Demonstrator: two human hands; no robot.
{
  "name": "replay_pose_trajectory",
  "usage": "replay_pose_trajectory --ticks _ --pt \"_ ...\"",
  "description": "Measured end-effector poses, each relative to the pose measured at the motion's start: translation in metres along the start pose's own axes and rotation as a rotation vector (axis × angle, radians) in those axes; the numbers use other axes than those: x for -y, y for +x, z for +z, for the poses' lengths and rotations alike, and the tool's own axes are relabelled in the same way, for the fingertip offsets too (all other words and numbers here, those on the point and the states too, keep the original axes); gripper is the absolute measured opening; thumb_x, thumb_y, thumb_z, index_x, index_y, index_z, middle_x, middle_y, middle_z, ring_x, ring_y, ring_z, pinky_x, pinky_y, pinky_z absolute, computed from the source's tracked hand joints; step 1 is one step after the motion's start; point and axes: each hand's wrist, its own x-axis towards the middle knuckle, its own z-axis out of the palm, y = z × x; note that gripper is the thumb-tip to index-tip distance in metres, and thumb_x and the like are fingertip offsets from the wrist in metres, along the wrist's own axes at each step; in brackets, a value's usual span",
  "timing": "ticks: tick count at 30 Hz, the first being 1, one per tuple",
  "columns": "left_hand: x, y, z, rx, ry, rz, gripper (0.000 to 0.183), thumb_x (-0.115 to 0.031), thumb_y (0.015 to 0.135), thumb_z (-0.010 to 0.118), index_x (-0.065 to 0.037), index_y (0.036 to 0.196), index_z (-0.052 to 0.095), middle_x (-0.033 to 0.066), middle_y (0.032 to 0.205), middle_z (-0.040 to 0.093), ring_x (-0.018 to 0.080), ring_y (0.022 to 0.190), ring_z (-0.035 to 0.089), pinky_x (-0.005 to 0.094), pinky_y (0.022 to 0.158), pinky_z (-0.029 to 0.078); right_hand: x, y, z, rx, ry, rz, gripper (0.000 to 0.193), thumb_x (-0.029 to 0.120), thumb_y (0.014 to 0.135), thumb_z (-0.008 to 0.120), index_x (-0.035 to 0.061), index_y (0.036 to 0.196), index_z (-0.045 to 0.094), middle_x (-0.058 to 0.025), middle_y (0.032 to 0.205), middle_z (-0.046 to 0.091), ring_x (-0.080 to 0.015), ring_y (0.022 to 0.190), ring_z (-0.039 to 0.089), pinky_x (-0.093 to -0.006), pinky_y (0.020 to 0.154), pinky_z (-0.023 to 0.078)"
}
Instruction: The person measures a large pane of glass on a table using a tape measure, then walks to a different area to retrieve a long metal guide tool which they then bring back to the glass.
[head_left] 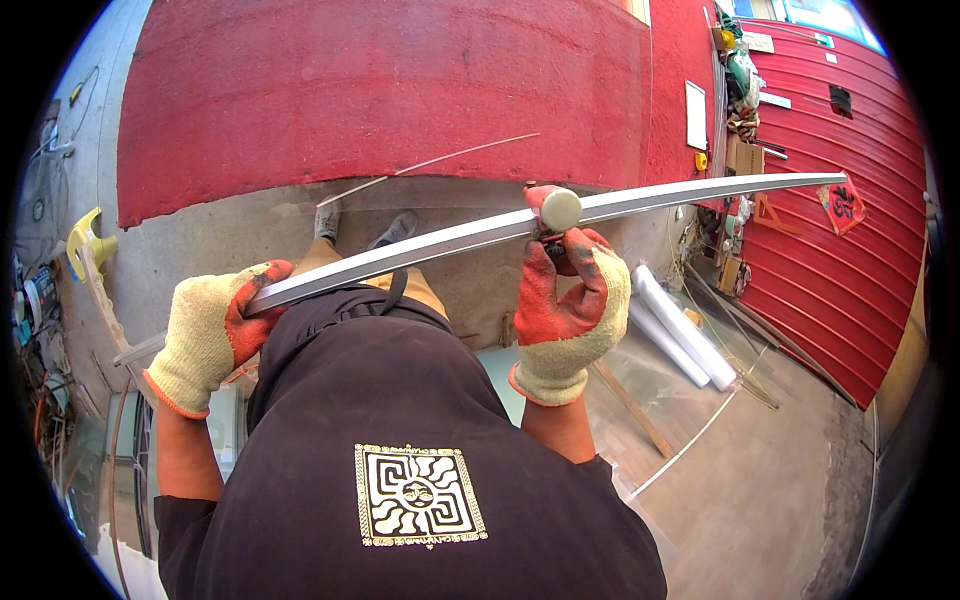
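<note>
Both my hands wear cream work gloves with red-coated fingers and palms. A long, narrow grey metal profile point(430, 247) stretches across in front of my body, rising from lower left to upper right. My left hand point(215, 330) is closed around the profile near its left end. Beside the middle of the profile, my right hand point(575, 310) has its thumb and fingers closed at the dark lower part of a small red tool with a round cream end point(560, 209). That tool sits across the profile; its exact kind I cannot make out.
A red-covered table point(390, 90) stands ahead, with a thin pale strip point(430, 163) near its front edge. White rolls point(680, 325) and a wooden strip point(632, 408) lie at right. A yellow tool point(88, 243) is at left. A ribbed red wall point(830, 200) rises at far right.
</note>
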Motion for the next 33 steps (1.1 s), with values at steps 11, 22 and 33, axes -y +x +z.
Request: replay_pose_trajectory --ticks 11,22,33 --pt "0.002 -0.001 -0.002 0.090 -0.002 -0.073 0.049 -0.020 0.077 0.090 -0.008 0.123 0.078 0.0182 0.092 0.077 0.0342 0.080 0.077 0.0355 0.075 0.059 -0.001 0.001 0.000 0.003 -0.004 -0.002 0.044 0.004 0.085 0.088 0.0087 0.124 0.070 -0.0043 0.103 0.077 -0.0208 0.087 0.073 -0.0479 0.105 0.054" --pt "-0.002 0.004 -0.002 0.021 0.003 -0.005 0.037 -0.018 0.084 0.089 -0.004 0.117 0.080 0.0196 0.085 0.075 0.0274 0.072 0.077 0.0320 0.068 0.058 0.000 0.004 -0.001 0.003 -0.037 0.002 0.040 0.007 0.086 0.089 0.0075 0.121 0.070 -0.0046 0.100 0.077 -0.0222 0.086 0.072 -0.0471 0.103 0.054" --pt "-0.003 0.004 0.002 0.036 0.003 -0.062 0.047 -0.020 0.075 0.089 -0.010 0.120 0.078 0.0172 0.088 0.075 0.0360 0.079 0.074 0.0372 0.072 0.058 0.012 0.007 -0.001 0.013 -0.042 0.261 0.018 0.014 0.092 0.086 0.0035 0.096 0.072 -0.0087 0.086 0.071 -0.0194 0.075 0.066 -0.0356 0.077 0.056"
